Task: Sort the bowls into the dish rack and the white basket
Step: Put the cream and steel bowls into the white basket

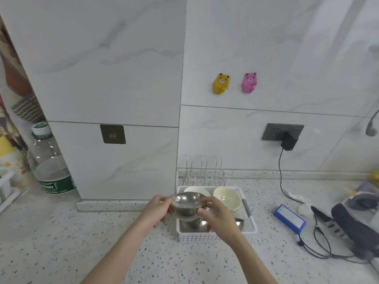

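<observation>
A steel bowl (187,203) hangs upright above the left part of the white basket (249,227). My left hand (156,212) grips its left rim and my right hand (217,217) grips its right side. Inside the basket a cream bowl (226,197) sits at the back right, another white bowl (193,190) peeks out behind the steel one, and more steel bowls (196,224) lie below, partly hidden by my hands. The wire dish rack (205,174) stands behind the basket against the wall, with nothing in it.
A large water bottle (50,160) stands at the left beside a wall corner. Right of the basket lie a blue box (290,221), black cables (320,242) and a dark device (352,228). A charger (289,141) is plugged into the wall socket.
</observation>
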Demonstrator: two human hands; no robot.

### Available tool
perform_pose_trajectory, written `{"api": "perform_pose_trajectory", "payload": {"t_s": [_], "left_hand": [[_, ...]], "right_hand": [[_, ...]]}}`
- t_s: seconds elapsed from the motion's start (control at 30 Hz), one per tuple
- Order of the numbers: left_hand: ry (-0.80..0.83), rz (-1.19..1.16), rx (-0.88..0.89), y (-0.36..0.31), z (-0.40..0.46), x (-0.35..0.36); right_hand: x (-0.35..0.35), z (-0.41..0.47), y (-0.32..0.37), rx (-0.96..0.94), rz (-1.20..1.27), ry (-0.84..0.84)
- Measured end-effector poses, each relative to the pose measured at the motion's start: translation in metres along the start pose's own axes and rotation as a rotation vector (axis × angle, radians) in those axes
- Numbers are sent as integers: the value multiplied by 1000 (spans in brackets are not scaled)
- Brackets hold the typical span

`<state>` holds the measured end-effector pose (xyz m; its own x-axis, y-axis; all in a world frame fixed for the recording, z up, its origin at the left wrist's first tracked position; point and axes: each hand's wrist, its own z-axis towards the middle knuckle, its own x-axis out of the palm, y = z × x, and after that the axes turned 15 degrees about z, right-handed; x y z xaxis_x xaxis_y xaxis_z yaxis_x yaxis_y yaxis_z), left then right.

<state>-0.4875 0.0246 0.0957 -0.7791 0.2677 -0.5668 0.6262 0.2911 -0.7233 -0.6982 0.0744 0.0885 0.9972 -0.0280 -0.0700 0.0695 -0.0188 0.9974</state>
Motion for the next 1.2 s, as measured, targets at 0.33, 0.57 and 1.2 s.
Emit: {"api": "perform_pose_trajectory", "payload": {"t_s": [0.33,0.57,1.2], "left_hand": [[125,188,240,-44,-3,38],[102,168,151,-48,14,46],[100,327,51,-26,64,55]], "right_hand": [[-47,16,1,15,-136,-189],[-57,44,-6,167,-192,-144],[-51,90,-47,349,-192,-4]]}}
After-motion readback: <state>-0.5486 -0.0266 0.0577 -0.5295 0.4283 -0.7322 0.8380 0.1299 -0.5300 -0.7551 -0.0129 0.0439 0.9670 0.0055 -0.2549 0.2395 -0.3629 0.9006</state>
